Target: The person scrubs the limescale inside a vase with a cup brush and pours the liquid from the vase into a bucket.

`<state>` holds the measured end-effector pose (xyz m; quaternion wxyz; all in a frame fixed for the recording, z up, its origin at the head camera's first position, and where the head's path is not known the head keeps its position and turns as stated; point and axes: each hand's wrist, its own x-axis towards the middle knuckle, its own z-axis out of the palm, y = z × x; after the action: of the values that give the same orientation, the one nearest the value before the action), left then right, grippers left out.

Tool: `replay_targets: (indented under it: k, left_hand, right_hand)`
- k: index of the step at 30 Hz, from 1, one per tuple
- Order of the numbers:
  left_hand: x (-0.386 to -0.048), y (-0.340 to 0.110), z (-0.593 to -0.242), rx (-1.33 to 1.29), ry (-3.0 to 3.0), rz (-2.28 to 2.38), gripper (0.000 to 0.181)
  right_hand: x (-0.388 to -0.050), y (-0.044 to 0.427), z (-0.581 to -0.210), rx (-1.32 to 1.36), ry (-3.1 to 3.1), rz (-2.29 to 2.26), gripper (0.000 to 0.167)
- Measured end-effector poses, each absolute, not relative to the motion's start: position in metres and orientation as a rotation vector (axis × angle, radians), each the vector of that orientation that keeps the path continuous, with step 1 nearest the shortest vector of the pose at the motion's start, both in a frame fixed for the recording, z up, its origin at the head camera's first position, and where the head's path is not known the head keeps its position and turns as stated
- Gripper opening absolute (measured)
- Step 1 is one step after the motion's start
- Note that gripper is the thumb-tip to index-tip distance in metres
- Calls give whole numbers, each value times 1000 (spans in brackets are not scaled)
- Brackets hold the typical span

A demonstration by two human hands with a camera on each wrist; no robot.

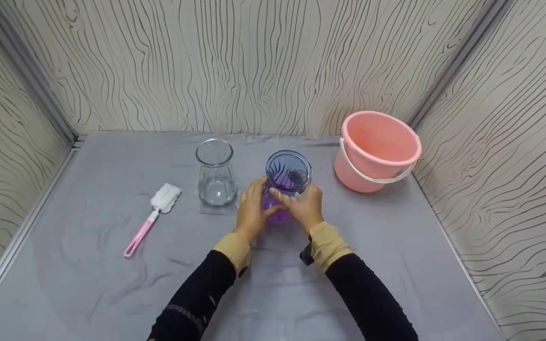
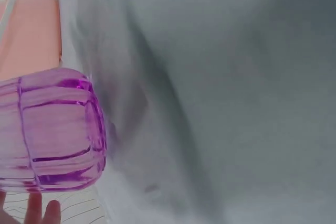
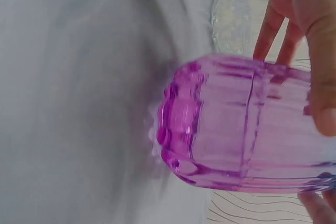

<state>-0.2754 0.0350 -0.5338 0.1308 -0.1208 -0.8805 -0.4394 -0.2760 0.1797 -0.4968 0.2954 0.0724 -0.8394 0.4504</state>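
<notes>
A glass vase [image 1: 286, 179], blue at its wide rim and purple lower down, stands upright between both hands. My left hand [image 1: 252, 209] grips its left side, the thumb across the front. From the right, my right hand [image 1: 307, 206] holds the vase with its thumb over the front near the neck. The ribbed purple base fills the left of the left wrist view and the middle of the right wrist view, close to the grey cloth; I cannot tell whether it touches. A clear glass vase [image 1: 217, 182] stands just left of the hands.
A pink bucket [image 1: 360, 173] with a white handle stands at the back right. To the left lies a sponge brush [image 1: 152, 213] with a white head and pink handle. Grey cloth [image 1: 88, 199] covers the table, and wood-patterned panels [image 1: 206, 66] enclose its back and sides.
</notes>
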Motion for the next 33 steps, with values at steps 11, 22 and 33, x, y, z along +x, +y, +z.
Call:
replay_targets:
  k: [11,22,33]
  left_hand:
    - [-264,28,-531,-683,-2480,-1599,95]
    - [-255,18,-537,-712,-2546,-1443,90]
    - [-249,16,-542,-702,-2555,-1380,93]
  right_hand:
    - [-260,184,-497,342,-2168,1166,68]
    - [-250,182,-508,404,-2138,1211,70]
    - [-247,182,-519,426,-2139,1182,77]
